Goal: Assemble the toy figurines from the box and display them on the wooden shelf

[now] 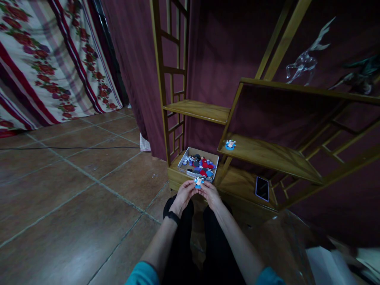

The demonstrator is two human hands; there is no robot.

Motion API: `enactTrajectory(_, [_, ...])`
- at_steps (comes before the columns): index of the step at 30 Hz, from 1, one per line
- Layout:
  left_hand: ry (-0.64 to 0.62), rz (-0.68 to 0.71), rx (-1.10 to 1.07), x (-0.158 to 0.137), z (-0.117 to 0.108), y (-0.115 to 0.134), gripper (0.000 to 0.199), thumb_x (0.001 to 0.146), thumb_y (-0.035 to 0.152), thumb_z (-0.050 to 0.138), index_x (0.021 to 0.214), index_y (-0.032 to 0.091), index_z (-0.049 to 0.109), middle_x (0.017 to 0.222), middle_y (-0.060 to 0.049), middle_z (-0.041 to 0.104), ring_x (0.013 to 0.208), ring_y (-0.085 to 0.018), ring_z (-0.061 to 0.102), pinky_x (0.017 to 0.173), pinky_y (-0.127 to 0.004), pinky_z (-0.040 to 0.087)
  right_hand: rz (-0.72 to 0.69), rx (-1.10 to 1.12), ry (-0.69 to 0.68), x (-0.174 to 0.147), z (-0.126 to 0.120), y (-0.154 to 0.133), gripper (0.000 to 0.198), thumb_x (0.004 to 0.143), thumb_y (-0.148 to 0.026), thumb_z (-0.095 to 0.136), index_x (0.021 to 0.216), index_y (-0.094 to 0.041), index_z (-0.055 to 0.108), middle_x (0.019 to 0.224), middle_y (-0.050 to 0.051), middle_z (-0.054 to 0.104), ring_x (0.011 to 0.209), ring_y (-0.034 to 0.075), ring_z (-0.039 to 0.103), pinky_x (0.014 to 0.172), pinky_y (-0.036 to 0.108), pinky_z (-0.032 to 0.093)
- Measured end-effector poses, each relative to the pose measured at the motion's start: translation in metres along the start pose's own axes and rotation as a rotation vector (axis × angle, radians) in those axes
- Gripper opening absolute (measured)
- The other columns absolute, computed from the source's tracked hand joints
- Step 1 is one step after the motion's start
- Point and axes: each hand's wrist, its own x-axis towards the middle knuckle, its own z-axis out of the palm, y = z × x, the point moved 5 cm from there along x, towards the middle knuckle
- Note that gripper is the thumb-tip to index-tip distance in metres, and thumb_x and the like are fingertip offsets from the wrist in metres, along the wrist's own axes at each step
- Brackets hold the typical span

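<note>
A small figurine on a blue base is held up between my two hands, just in front of a box. My left hand grips it from the left and my right hand from the right, fingers closed on both sides. Behind them, the white cardboard box sits on the low shelf, filled with several small figures in red, blue, grey and white. A similar figurine with a blue base stands at the left end of the middle shelf.
The wooden shelf unit rises ahead. A phone or tablet lies on its bottom board. On the upper shelf stand a clear deer statue and a dark statue. A black cable crosses the tiled floor; a white box is at lower right.
</note>
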Motion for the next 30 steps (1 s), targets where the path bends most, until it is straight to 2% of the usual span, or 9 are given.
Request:
enactTrajectory(6, [-0.005,-0.004,-0.031,-0.001,0.002,0.000,0.024,0.066,0.020,0.075,0.086,0.013,0.064,0.071,-0.004,0.066,0.062,-0.011,0.062,0.063,-0.024,0.053,0.028,-0.013,0.049,0.001,0.003,-0.005,0.034,0.065,-0.036,0.073,0.093,-0.019,0.066,0.083,0.005,0.071,0.068,0.016,0.066,0.061,0.027,0.051])
enactTrajectory(11, [-0.016,0.011,-0.042,-0.002,0.002,0.000,0.025,0.065,0.019,0.075,0.087,0.014,0.063,0.073,-0.003,0.066,0.064,-0.011,0.063,0.065,-0.024,0.052,-0.011,-0.029,0.026,0.000,0.003,-0.010,0.039,0.064,-0.036,0.073,0.099,-0.020,0.064,0.092,0.006,0.071,0.074,0.017,0.067,0.068,0.030,0.053])
enactTrajectory(17, [-0.074,0.097,-0.008,-0.004,0.006,0.001,0.032,0.063,0.016,0.076,0.092,0.015,0.064,0.083,-0.004,0.068,0.071,-0.011,0.063,0.072,-0.024,0.049,-0.098,-0.054,0.034,-0.001,0.000,-0.013,0.041,0.063,-0.034,0.072,0.102,-0.022,0.064,0.099,0.005,0.068,0.089,0.020,0.064,0.078,0.034,0.052])
enactTrajectory(24, [-0.023,0.197,-0.038,-0.001,0.005,0.001,0.051,0.058,0.015,0.078,0.106,0.017,0.061,0.085,-0.004,0.070,0.074,-0.013,0.064,0.076,-0.027,0.047,-0.242,-0.189,0.029,-0.002,0.008,-0.013,0.052,0.061,-0.031,0.073,0.110,-0.023,0.058,0.112,0.006,0.064,0.098,0.023,0.061,0.086,0.038,0.049])
enactTrajectory(27, [0.005,0.203,-0.022,-0.001,0.004,-0.001,0.046,0.057,0.015,0.079,0.100,0.015,0.064,0.084,-0.006,0.070,0.072,-0.013,0.063,0.074,-0.026,0.047,-0.297,-0.200,0.026,0.000,0.009,-0.007,0.057,0.062,-0.028,0.073,0.115,-0.024,0.051,0.116,0.007,0.060,0.101,0.022,0.061,0.091,0.039,0.047])
enactTrajectory(30, [0.011,0.219,-0.009,-0.001,0.003,-0.001,0.040,0.057,0.015,0.078,0.095,0.014,0.065,0.084,-0.006,0.070,0.073,-0.014,0.063,0.073,-0.026,0.046,-0.338,-0.203,0.049,0.003,0.005,-0.002,0.056,0.063,-0.029,0.072,0.112,-0.025,0.047,0.115,0.007,0.059,0.100,0.021,0.061,0.091,0.039,0.047])
